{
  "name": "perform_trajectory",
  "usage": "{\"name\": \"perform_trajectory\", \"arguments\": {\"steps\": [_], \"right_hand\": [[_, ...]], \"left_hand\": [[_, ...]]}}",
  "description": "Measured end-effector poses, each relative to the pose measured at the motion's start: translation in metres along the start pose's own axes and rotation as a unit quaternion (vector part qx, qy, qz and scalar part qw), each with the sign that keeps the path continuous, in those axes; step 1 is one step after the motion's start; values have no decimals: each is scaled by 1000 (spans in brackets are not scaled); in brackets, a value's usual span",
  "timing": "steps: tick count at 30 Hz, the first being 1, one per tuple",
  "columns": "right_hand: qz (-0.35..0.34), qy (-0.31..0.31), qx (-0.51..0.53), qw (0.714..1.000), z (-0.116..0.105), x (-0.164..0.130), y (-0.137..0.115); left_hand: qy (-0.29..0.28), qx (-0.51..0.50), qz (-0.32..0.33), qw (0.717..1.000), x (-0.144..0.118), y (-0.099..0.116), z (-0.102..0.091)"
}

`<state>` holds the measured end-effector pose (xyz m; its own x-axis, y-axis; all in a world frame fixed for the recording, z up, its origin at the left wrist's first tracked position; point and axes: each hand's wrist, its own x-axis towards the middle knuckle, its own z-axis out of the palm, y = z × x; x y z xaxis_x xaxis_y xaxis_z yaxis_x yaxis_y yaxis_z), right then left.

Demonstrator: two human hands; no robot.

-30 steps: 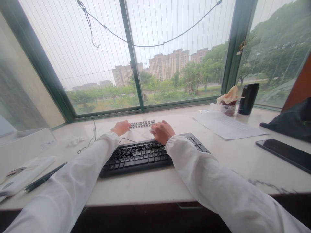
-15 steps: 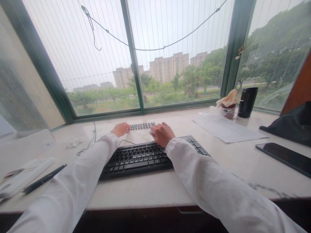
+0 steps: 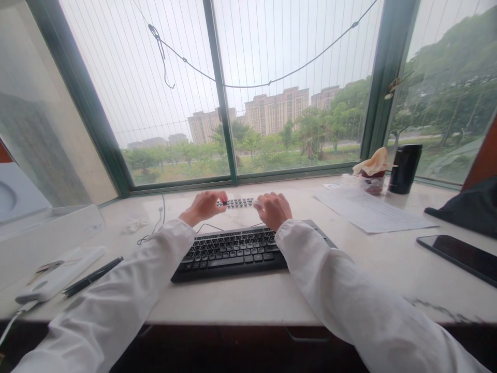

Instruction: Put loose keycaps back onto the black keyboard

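Observation:
Past the black keyboard (image 3: 233, 254), small keycaps (image 3: 239, 202) stand in rows on the pale counter. My left hand (image 3: 204, 206) is raised at their left end, thumb and forefinger pinched on a small dark keycap (image 3: 224, 203). At the right end of the rows is my right hand (image 3: 275, 208), its fingers curled together. A small white thing, too blurred to name, shows at its fingertips. The right wrist is over the keyboard's upper right part and hides some of its keys.
To the left lie a pen (image 3: 93, 277), a white power bank (image 3: 58, 274), a crumpled tissue (image 3: 134, 224) and an open white box (image 3: 46, 228). On the right are paper sheets (image 3: 373, 210), a phone (image 3: 460, 256), a black tumbler (image 3: 405, 170) and a cup (image 3: 373, 178).
My left hand has lifted and shifted right, and a dark keycap now shows in its pinch. My right hand has drawn slightly right. The whole view has shifted a little.

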<state>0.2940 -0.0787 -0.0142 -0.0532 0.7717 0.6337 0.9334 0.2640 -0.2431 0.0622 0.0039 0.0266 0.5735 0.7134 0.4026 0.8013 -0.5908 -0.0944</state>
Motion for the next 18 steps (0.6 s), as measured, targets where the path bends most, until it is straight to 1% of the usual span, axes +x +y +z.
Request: {"name": "perform_trajectory", "arguments": {"steps": [3, 5, 7, 10, 12, 16, 18], "right_hand": [[51, -2, 75, 996, 2, 3, 3], [77, -10, 135, 988, 5, 5, 4], [92, -21, 194, 976, 8, 8, 6], [101, -43, 261, 959, 12, 9, 4], [104, -63, 306, 944, 13, 8, -2], [112, -105, 420, 894, 14, 1, -16], [113, -112, 442, 883, 13, -2, -20]], "left_hand": [[69, -61, 53, 994, -15, 29, -11], [114, -96, 62, 987, -24, 42, -10], [155, -128, 51, 978, -29, 49, -3], [174, -162, 40, 970, -35, 51, 11], [181, -174, 39, 967, -38, 50, 16], [206, -207, 41, 955, -43, 50, 16], [213, -220, 40, 951, -45, 51, 15]]}}
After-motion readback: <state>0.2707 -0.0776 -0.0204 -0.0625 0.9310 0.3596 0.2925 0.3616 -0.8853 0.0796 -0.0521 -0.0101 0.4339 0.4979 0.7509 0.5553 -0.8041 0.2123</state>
